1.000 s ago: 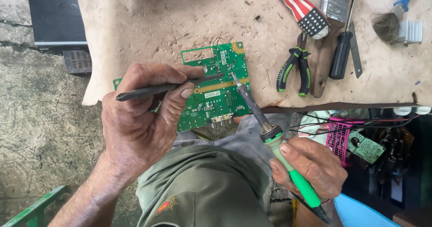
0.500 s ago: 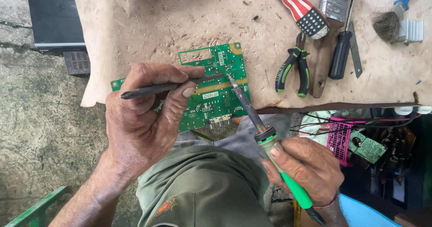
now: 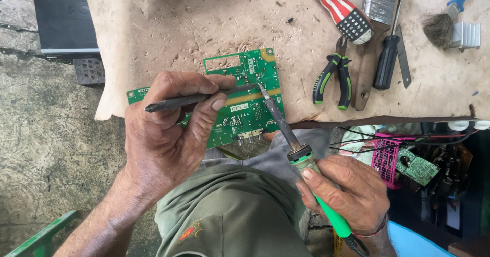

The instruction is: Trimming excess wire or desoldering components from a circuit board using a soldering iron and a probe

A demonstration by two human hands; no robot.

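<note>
- Barely shifted since before, left hand (knuckles up) pinches dark tweezers over green circuit board on the bench
- Right hand clamps soldering iron, tip on board

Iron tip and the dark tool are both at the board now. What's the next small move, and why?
Probably hold the soldering iron tip steady on that spot. The right hand has it touching the green circuit board, and the left hand brings the dark tweezers to the same point, so both meet at one joint.
</note>
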